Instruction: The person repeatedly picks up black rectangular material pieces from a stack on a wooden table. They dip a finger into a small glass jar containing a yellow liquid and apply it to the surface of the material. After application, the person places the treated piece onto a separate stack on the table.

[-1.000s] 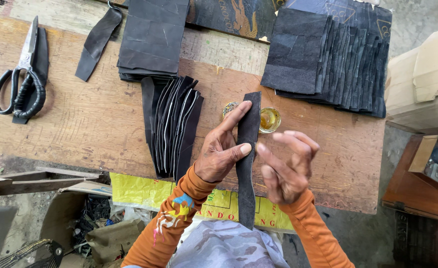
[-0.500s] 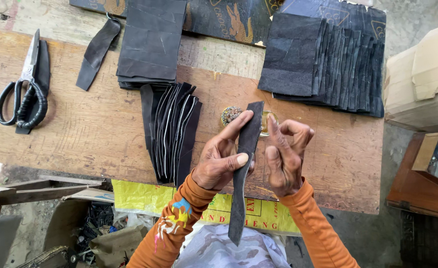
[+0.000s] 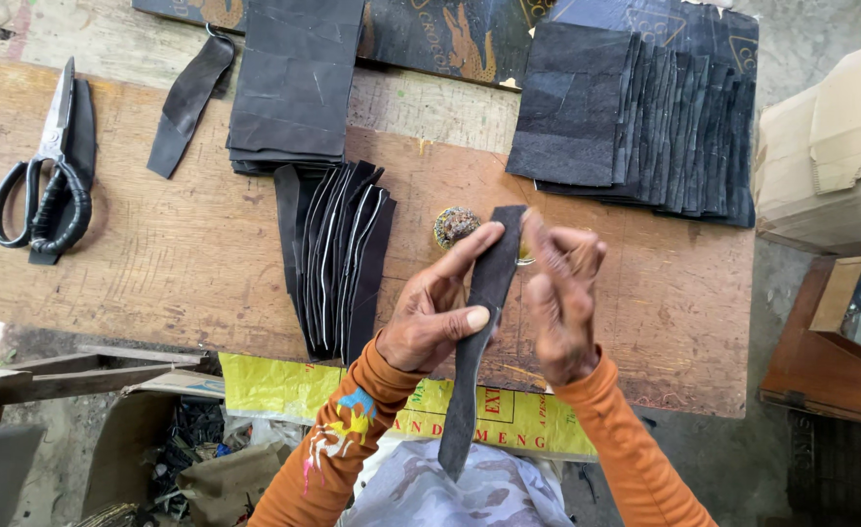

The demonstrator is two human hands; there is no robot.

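Note:
My left hand (image 3: 440, 317) pinches a long black leather strip (image 3: 479, 342) between thumb and forefinger, holding it upright above the wooden workbench (image 3: 157, 254). My right hand (image 3: 562, 303) is raised beside the strip, its fingertips touching the strip's upper end. Behind the strip sits a small open glue tin (image 3: 455, 226), partly hidden. A fanned pile of folded black strips (image 3: 338, 259) lies just left of my left hand.
Black-handled scissors (image 3: 45, 181) lie at the far left. A stack of black sheets (image 3: 294, 83) and a single strip (image 3: 186, 102) are at the back, a fanned stack of black squares (image 3: 645, 117) at back right. Cardboard box (image 3: 826, 166) and wooden crate (image 3: 840, 342) on the right.
Both hands have drawn closer together on the strip and moved slightly up; the right hand's fingers have come onto the strip's top end. The strip now hangs straighter.

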